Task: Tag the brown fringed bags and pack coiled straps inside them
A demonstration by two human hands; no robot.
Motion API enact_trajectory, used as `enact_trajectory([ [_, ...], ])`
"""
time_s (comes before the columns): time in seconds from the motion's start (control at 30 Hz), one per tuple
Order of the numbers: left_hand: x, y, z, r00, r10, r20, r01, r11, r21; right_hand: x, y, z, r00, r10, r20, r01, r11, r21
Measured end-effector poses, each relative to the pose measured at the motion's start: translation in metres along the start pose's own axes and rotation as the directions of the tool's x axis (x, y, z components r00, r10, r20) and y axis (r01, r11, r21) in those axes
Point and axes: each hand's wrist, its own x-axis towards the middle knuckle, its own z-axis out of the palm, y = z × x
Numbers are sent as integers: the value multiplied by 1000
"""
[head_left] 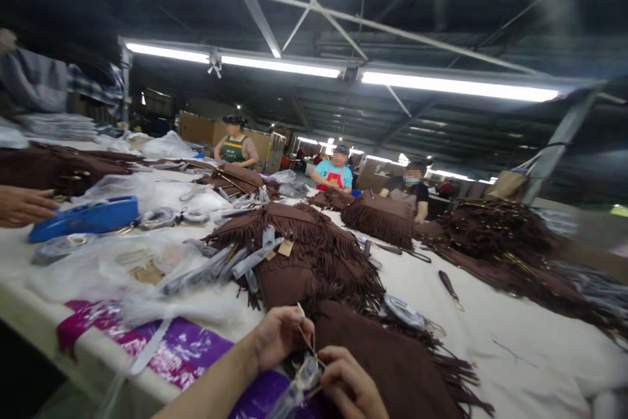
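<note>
1. Purple plastic (pixel 191 344) lies near left.
2. My left hand (pixel 290 337) pinches a pale cord (pixel 305 335), slanting far left to near right; no knot visible, so I judge the work partway.
3. Clear-wrapped hardware (pixel 308 374) sits between my hands, lengthwise near left to far right.
4. My right hand (pixel 349 380) curls beside it; I can't tell its grip.
5. Brown bag (pixel 377 357): fringe points right.

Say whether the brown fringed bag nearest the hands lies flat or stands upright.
Flat: the brown bag lies broad side up, its fringe spread over the table.
</note>
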Motion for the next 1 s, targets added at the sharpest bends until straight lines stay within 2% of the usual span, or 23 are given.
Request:
enact_trajectory([
  [0.1, -4, 0, 2, 999, -48, -1, 48, 997, -56, 4, -8, -1, 979, 164, -118, -148, 980, 133],
  [0.2, -6, -3, 4, 997, -73, 0, 73, 994, -84, 12, -12, 4, 958, 258, -122, -244, 962, 122],
  [0.33, -7, -4, 4, 1000, -25, 7, 25, 998, -54, 21, -21, 13, 962, 236, -140, -245, 968, -53],
  [0.43, -7, -5, 3, 997, 75, 31, -79, 978, 193, 25, -31, 14, 987, 105, -123, -130, 968, -215],
  [0.5, -7, -8, 3, 987, 140, 80, -161, 882, 442, 27, -35, 13, 997, 26, -76, -46, 958, -284],
  [0.57, -10, -9, 5, 965, 204, 163, -261, 697, 668, 26, -34, 13, 999, 24, -36, -32, 968, -249],
  [0.67, -22, 10, 9, 910, 299, 286, -386, 365, 848, 20, -24, 12, 983, 179, -45, -179, 984, 14],
  [0.73, -34, 37, 6, 869, 403, 287, -388, 194, 901, 16, -16, 9, 945, 314, -93, -294, 939, 178],
  [0.77, -41, 52, 2, 847, 465, 257, -359, 145, 922, 14, -14, 8, 927, 357, -115, -327, 919, 219],
  [0.8, -48, 67, -4, 825, 530, 199, -309, 128, 942, 12, -12, 6, 916, 380, -130, -344, 909, 237],
  [0.87, -63, 89, -19, 823, 565, 55, -194, 189, 963, 9, -10, 4, 913, 385, -134, -348, 908, 235],
  [0.93, -80, 93, -34, 875, 482, -44, -95, 261, 961, 7, -7, 3, 921, 366, -133, -334, 918, 214],
  [1.0, -98, 83, -45, 924, 379, -55, -44, 248, 968, 5, -3, 1, 920, 372, -125, -343, 916, 207],
])
